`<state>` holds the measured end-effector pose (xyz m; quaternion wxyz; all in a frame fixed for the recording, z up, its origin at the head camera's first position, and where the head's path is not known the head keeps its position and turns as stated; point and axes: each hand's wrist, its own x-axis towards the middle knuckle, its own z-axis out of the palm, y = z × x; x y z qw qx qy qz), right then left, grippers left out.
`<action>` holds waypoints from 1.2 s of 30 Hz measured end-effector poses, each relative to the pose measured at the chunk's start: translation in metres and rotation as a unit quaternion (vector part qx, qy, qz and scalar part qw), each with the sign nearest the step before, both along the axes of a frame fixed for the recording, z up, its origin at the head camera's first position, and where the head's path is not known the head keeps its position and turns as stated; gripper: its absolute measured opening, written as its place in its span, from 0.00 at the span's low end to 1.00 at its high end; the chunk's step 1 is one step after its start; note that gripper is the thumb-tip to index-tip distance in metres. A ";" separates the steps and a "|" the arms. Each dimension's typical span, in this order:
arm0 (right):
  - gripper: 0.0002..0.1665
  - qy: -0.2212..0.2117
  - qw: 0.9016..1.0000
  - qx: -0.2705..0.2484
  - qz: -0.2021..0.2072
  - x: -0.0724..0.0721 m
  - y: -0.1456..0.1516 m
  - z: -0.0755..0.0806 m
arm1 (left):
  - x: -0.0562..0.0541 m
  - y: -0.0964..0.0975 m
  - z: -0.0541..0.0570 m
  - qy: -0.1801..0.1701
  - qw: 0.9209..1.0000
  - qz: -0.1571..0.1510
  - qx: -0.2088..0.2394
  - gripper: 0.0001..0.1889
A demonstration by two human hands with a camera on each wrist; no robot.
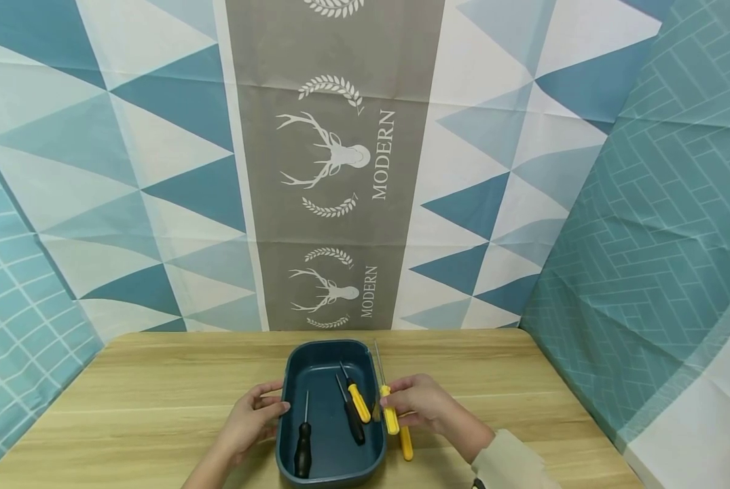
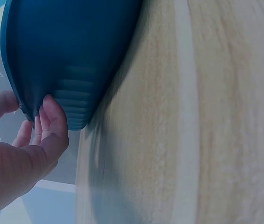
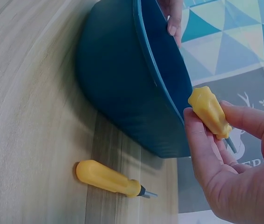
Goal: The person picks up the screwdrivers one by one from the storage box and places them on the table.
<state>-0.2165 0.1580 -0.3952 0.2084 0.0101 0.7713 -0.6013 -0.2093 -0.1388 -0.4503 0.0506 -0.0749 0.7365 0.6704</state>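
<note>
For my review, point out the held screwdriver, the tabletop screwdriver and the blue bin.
Held screwdriver (image 3: 210,112): right wrist view, on its yellow handle.
Tabletop screwdriver (image 3: 109,178): right wrist view, on its yellow handle.
Blue bin (image 1: 328,438): head view, on its bare inside floor.

The bin (image 1: 328,448) is open above, with a gap amid its 3 screwdrivers (image 1: 303,451). Its walls (image 3: 117,70) block sideways entry.

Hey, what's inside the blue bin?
A black-handled screwdriver on the left, and another black-handled screwdriver beside a yellow-handled screwdriver toward the right. The bin floor directly beneath them is hidden.
</note>
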 end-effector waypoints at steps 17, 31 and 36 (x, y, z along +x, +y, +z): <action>0.27 -0.008 1.000 0.000 -0.005 0.001 0.012 -0.006 | -0.001 0.000 -0.001 0.004 1.000 -0.001 0.001 0.26; 0.28 -0.007 1.000 -0.002 -0.010 0.000 0.019 -0.011 | -0.002 0.000 -0.003 0.000 1.000 -0.001 -0.005 0.26; 0.27 -0.004 1.000 -0.001 -0.011 0.000 0.022 -0.012 | -0.003 -0.001 -0.004 -0.001 1.000 0.001 -0.011 0.26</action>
